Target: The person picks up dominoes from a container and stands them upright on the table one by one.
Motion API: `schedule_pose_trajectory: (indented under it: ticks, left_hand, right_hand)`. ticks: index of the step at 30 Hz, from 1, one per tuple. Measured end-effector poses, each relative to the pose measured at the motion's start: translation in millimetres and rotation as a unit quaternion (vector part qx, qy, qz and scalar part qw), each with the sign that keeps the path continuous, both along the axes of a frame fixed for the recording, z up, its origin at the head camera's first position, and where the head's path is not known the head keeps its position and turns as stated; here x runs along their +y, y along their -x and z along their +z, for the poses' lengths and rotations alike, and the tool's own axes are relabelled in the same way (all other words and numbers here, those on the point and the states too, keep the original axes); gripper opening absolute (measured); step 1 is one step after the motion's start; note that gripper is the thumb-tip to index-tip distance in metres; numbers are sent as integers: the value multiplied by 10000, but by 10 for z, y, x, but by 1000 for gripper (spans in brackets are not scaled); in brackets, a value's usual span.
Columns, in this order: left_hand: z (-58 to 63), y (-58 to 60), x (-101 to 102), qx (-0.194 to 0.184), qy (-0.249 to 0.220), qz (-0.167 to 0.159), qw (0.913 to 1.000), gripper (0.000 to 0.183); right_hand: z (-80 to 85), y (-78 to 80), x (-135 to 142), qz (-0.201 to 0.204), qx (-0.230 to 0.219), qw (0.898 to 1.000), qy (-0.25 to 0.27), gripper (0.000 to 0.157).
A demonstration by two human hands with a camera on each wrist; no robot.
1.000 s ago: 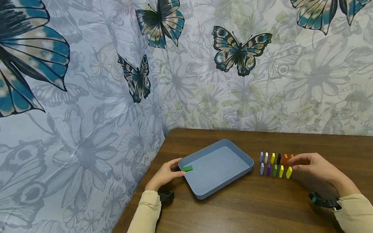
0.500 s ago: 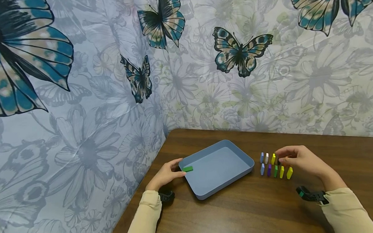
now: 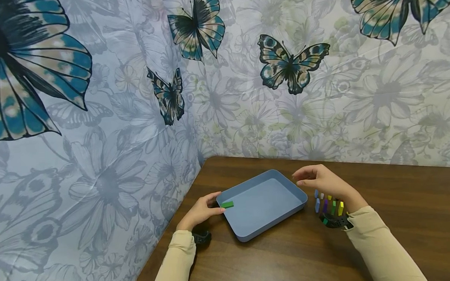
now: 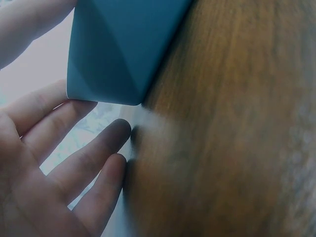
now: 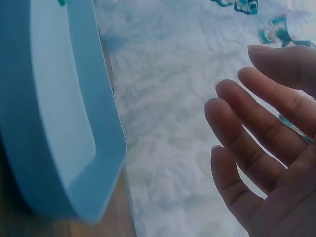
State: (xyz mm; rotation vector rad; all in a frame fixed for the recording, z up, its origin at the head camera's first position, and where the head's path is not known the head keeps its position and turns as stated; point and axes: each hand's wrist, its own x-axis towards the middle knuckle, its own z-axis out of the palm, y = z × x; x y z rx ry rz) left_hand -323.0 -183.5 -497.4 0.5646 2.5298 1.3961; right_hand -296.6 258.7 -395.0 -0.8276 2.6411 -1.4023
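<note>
My left hand grips the left corner of a blue-grey rectangular tray, thumb at the rim. In the left wrist view its fingertips meet the edge of the tray, while the lower fingers are spread. A flat green block lies inside the tray beside that thumb. Above the tray's far right corner hovers my right hand, its fingers loosely bent with nothing between them. Under the right wrist, small coloured blocks stand in two rows, among them a blue block and a yellow block; the wrist hides others.
The brown wooden table runs up to a patterned wall with butterflies at the back and left. A dark wrist strap on the right arm overlaps the front row of blocks.
My right hand has swept left, from the right end of the block rows to the far right corner of the tray. The left hand, tray and green block stay put.
</note>
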Motion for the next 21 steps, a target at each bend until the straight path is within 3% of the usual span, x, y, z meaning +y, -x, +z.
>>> schedule_pose_trajectory:
  ticks: [10,21]
  left_hand:
    - [-18,0,-29,23,57,1,10000,75]
    - [-13,21,-83,49,-28,-85,9999,75]
  right_hand:
    - [-4,397,-539,533,-559,9970,24,30]
    - [-126,620,-1139,577,-673,9960,-118,34]
